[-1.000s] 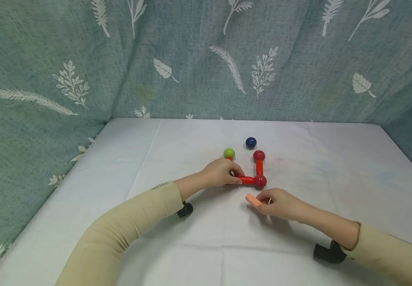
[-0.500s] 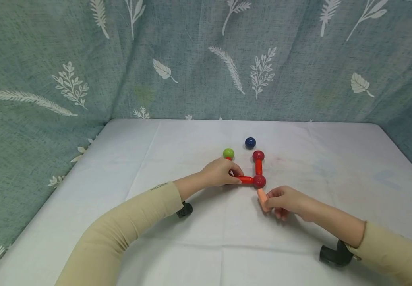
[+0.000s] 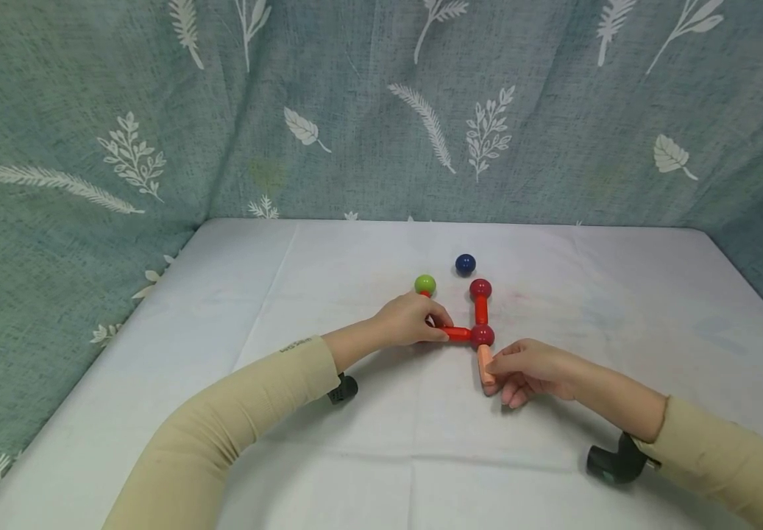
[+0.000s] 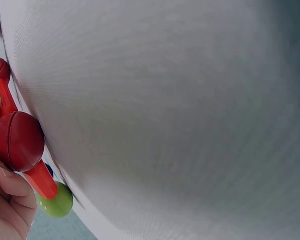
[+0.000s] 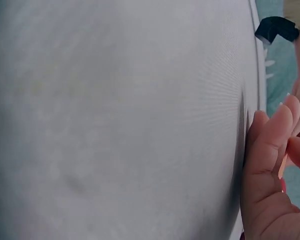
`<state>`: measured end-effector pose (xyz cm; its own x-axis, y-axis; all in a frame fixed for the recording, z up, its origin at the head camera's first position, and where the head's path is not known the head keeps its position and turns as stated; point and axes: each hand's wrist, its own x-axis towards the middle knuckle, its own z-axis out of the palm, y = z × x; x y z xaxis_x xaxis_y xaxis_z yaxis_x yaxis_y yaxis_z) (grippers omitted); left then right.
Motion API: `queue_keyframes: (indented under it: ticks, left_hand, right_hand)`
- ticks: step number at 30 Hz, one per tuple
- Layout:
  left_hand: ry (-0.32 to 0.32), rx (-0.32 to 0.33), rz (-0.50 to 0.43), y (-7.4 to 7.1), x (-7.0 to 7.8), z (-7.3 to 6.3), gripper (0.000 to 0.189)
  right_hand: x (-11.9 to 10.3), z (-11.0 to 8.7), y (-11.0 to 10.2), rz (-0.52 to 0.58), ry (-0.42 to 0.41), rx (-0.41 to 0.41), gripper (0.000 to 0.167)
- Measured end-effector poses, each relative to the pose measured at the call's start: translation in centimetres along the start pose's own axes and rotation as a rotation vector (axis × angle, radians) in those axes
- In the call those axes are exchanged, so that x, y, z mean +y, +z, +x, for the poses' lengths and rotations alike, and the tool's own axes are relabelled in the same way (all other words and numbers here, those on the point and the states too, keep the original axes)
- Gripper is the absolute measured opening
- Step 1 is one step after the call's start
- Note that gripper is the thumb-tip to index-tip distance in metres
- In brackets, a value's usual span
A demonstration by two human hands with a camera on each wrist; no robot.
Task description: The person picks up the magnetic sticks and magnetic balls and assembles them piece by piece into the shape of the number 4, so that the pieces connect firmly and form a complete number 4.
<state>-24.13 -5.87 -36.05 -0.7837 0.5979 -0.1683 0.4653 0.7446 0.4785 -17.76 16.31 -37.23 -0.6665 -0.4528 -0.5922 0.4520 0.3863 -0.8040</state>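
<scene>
In the head view my left hand [image 3: 410,320] pinches a short red rod [image 3: 457,334] that runs to a dark red ball [image 3: 483,336]. From that ball another red rod [image 3: 481,310] leads away to a second dark red ball [image 3: 480,288]. A third dark red ball [image 4: 21,141] shows beside the left fingers in the left wrist view, joined by a red rod [image 4: 41,180] to a green ball [image 4: 57,200]. Between thumb and fingers, my right hand [image 3: 536,368] holds a peach-orange rod [image 3: 484,361]; its far end meets the near dark red ball.
A loose dark blue ball [image 3: 465,265] lies beyond the joined pieces. White cloth covers the table [image 3: 328,471], and a patterned green curtain [image 3: 368,118] hangs along its back and sides. Black wrist devices are worn at both sleeves.
My right hand has swung the peach-orange rod from a slant into line with the near dark red ball and brought its end up to it. The left hand stays in place.
</scene>
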Motion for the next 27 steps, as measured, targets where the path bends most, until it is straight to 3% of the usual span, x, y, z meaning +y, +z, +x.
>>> queue_keyframes:
  ticks: [11,27]
  left_hand:
    - [-0.002,-0.004,0.015,-0.05,0.06,0.1,0.016]
    - [0.002,-0.005,0.009,-0.1,0.08,0.04,0.016]
  right_hand:
    - [-0.29,0.41,-0.08,-0.049,0.055,-0.009,0.024]
    - [-0.58,0.42,0.18,-0.061,0.063,0.013,0.024]
